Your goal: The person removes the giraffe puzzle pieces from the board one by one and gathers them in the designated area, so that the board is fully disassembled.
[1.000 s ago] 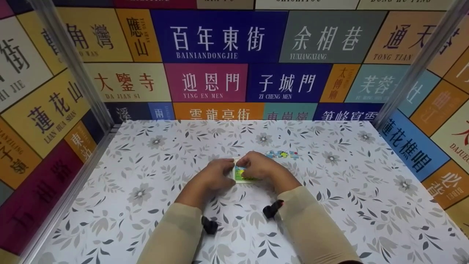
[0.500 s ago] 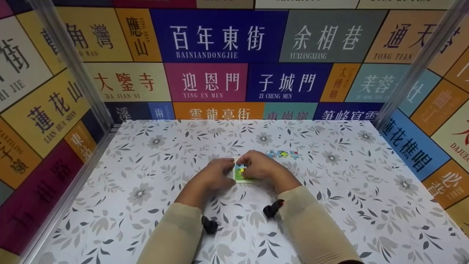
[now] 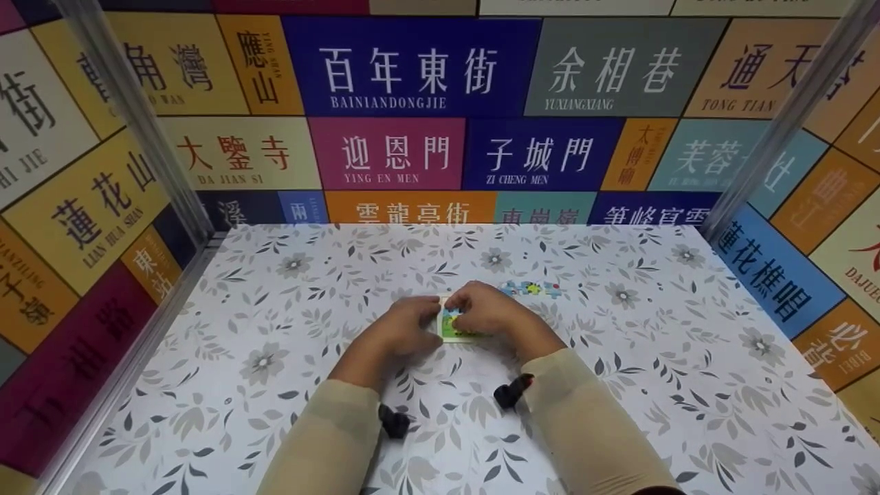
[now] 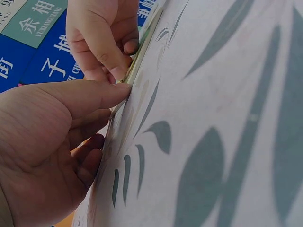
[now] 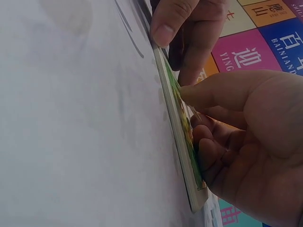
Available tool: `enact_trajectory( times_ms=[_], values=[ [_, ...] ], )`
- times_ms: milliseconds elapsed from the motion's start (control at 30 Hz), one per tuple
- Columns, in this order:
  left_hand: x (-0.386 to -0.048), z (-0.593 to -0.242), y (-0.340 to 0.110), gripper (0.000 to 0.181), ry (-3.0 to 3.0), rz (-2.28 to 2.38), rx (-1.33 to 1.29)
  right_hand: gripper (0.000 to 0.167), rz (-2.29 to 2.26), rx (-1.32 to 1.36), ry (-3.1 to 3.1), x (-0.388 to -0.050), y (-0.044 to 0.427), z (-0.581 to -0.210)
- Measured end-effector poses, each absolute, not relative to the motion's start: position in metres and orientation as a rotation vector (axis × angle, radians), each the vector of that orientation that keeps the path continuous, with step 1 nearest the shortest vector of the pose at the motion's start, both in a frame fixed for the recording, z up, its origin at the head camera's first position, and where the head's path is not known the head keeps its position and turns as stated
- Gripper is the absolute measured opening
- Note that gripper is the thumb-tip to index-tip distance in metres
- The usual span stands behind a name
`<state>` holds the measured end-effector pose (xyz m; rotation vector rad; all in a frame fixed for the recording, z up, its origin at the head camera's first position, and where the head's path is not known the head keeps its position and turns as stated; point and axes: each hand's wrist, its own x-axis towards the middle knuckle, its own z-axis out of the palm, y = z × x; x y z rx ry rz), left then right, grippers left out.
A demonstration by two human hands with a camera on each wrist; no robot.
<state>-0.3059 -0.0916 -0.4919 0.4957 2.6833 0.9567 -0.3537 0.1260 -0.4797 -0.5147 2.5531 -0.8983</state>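
A small jigsaw puzzle board (image 3: 448,339) with a pale border and a green, blue and yellow picture lies flat on the table. At its left side my left hand (image 3: 397,328) holds the edge, the thumb by the near corner and the fingers towards the far one. My right hand (image 3: 489,311) is over the board's right part and hides much of the picture. Between its thumb and index finger, in the right wrist view, the thin edge of a puzzle piece (image 5: 194,111) shows. Its other fingers are curled above the board.
Several loose puzzle pieces (image 3: 532,289) lie in a row behind and to the right of the right hand. A white cloth (image 3: 275,426) with grey leaves and flowers covers the table. Coloured panels with large characters (image 3: 405,155) stand around the back and sides.
The right fingertips shift slightly over the board, and the patch of picture showing beside them differs a little. The left hand stays at the board's edge.
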Motion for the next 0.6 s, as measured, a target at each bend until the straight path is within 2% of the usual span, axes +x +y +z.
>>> enact_trajectory(
  times_ms=[333, 600],
  values=[
    [-0.307, -0.491, -0.093, 0.067, 2.674, 0.964, 0.481, 0.038, -0.945, -0.486, 2.565, -0.351, 0.132, -0.468],
    [-0.305, -0.491, -0.091, 0.07, 2.655, 1.01, 0.473, 0.042, -0.984, -0.559, 2.638, -0.352, 0.166, -0.455]
  ],
)
